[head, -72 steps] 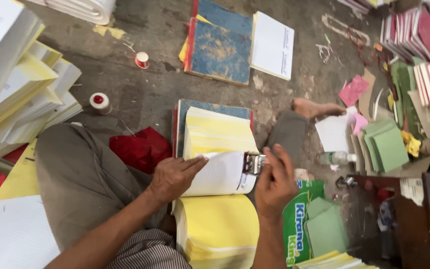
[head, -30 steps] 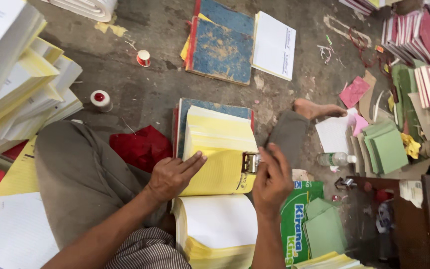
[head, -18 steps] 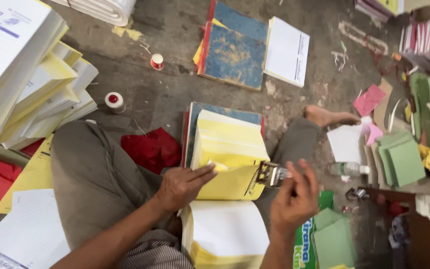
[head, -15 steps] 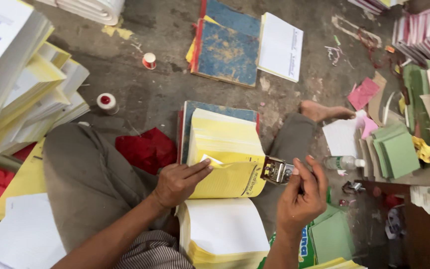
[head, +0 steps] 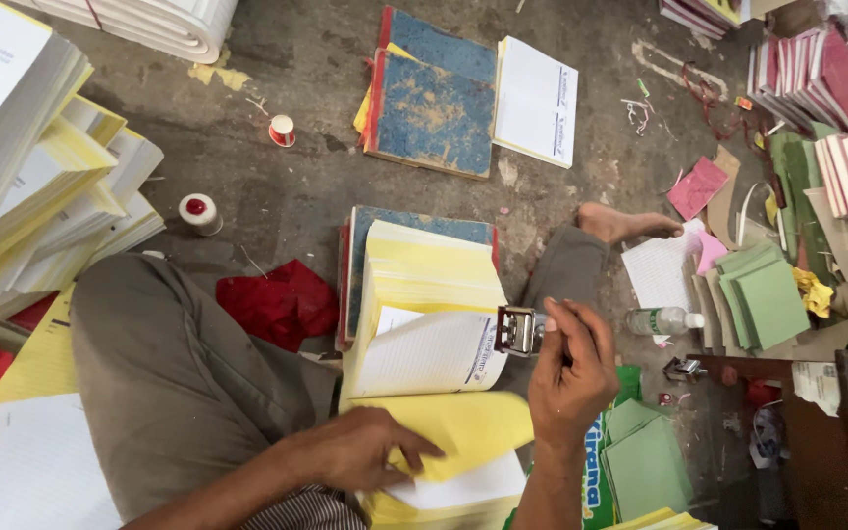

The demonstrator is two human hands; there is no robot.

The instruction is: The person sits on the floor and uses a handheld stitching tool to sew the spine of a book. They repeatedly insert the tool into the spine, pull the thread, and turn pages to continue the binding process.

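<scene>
Right hand (head: 569,368) closed round metal stamper (head: 519,330), pressed on white page (head: 431,353) at frame centre; left hand (head: 360,450) pinching a lifted yellow sheet (head: 463,424) lower centre

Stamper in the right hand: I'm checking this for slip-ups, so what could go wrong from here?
The stamper sits at the white page's very edge, so its mark could land partly off the paper. The left hand is bending the yellow sheet, which might crease. The loose stack could slide.
</scene>
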